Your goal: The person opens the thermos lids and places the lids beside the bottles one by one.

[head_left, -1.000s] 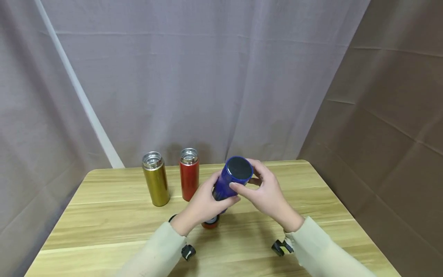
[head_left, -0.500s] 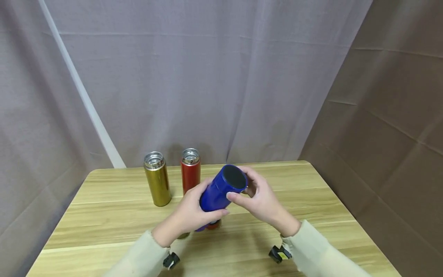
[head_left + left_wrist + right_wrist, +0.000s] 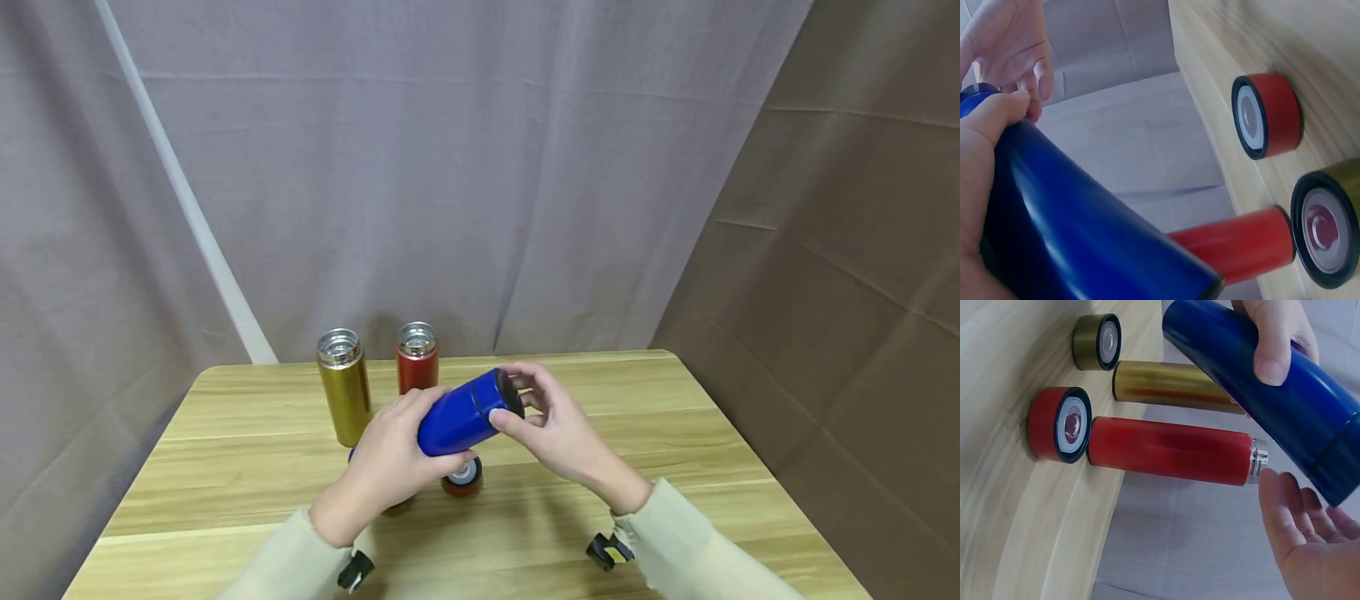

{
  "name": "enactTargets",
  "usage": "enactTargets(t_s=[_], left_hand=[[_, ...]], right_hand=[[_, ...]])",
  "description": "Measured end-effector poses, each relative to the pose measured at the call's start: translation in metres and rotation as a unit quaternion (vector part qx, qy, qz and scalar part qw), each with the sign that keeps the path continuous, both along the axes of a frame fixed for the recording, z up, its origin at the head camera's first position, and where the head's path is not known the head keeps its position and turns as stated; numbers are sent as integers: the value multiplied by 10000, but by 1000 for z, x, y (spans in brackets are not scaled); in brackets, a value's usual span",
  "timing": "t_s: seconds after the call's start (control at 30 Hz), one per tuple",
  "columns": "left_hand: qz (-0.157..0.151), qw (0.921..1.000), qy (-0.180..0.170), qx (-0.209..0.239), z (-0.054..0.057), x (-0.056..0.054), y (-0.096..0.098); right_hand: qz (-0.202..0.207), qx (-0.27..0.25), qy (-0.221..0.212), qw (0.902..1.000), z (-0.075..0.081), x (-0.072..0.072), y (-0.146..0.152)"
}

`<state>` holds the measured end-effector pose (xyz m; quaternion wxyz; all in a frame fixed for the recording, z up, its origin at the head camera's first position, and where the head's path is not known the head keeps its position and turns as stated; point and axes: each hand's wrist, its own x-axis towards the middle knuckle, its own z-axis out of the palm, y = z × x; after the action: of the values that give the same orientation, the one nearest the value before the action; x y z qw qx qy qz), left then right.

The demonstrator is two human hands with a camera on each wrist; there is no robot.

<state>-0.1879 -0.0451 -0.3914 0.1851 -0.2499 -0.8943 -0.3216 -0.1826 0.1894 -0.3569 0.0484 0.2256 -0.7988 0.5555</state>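
1. Blue bottle [image 3: 457,417]: held above the worktop [image 3: 675,467], strongly tilted, its black end toward the right hand [image 3: 551,437]. A seam runs round the body near that end.
2. Left hand [image 3: 390,454]: grasping the blue bottle round the body, thumb along the near side.
3. Right hand: at the black end, thumb tip against the side by the seam, fingers loosely bent beside it. Whether it grips cannot be told.
4. Red bottle [image 3: 417,368]: upright on the worktop, cap off, metal neck exposed; lower part hidden by the left hand in the head view.
5. Gold bottle [image 3: 345,400]: upright, also uncapped, left of the red bottle.
6. Red cap [image 3: 462,478]: on the worktop, inner side up, nearer the person than the red bottle.
7. Gold cap [image 3: 1087,345]: inner side up, near the gold bottle; largely concealed in the head view.
8. Grey curtain [image 3: 420,183]: hangs behind the worktop.
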Motion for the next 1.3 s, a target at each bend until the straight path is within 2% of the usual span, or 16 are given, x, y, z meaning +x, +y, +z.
enactTargets(t_s=[0.2,0.37,0.47,0.6,0.7,0.83,1.03,1.3], left_hand=[[118,9971,496,-569,-4,-2,-3],[137,9884,1161,-974,-8,-4,-3],[173,9837,1390,-1128,-10,-5,-3],[216,9820,1424,-1225,-12,-6,-4],[234,9818,1385,-1282,-12,-6,-4],[224,9819,1350,-1312,-12,-5,-5],[176,9826,1385,-1225,-12,-4,-6],[18,9808,1558,-1172,-13,-4,-8]], right_hand=[[-245,282,-261,9990,-2,-3,0],[-378,568,-435,9967,-6,-4,0],[-376,757,-678,9941,-9,-3,-2],[-251,717,-1063,9914,-8,-1,-5],[-210,600,-1170,9911,-4,2,-8],[-140,445,-1127,9925,-3,3,-9],[-51,356,-959,9947,-14,-1,-4],[182,209,-961,9950,-18,0,-3]])
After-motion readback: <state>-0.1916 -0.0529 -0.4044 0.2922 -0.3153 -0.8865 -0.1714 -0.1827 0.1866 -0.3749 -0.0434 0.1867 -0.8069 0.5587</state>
